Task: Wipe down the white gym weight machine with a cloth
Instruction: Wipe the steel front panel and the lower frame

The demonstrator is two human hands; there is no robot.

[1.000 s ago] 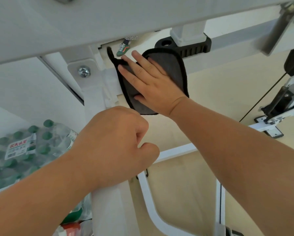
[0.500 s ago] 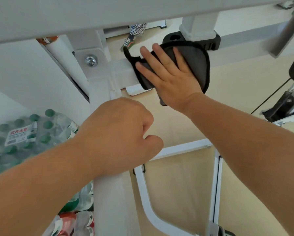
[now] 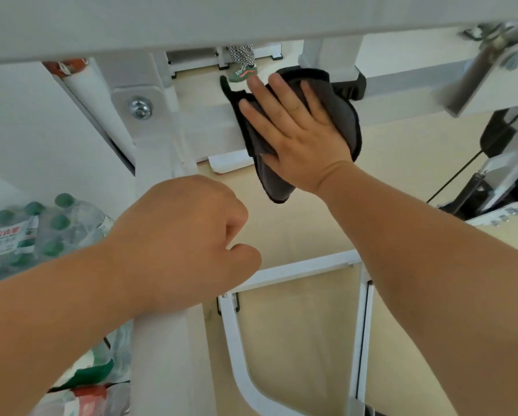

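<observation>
The white weight machine fills the view, with a horizontal bar point(image 3: 203, 130) running across the upper middle. My right hand point(image 3: 293, 136) lies flat, fingers straight and spread, and presses a dark grey cloth point(image 3: 341, 115) against that bar. The cloth's lower end hangs below my palm. My left hand point(image 3: 179, 244) is curled in a fist round the machine's upright white post point(image 3: 161, 355), below a bolted bracket point(image 3: 140, 108). The fingers of that hand are hidden behind the post.
A shrink-wrapped pack of green-capped water bottles point(image 3: 41, 226) sits at the left. A black rubber clamp point(image 3: 356, 85) is just behind the cloth. A black cable point(image 3: 458, 175) and pulley parts are at the right. White floor frame tubes point(image 3: 296, 270) lie below. Someone's shoe point(image 3: 242, 74) shows beyond.
My right hand has slid the cloth to the right along the bar, toward the black clamp. My left hand has kept its grip on the post.
</observation>
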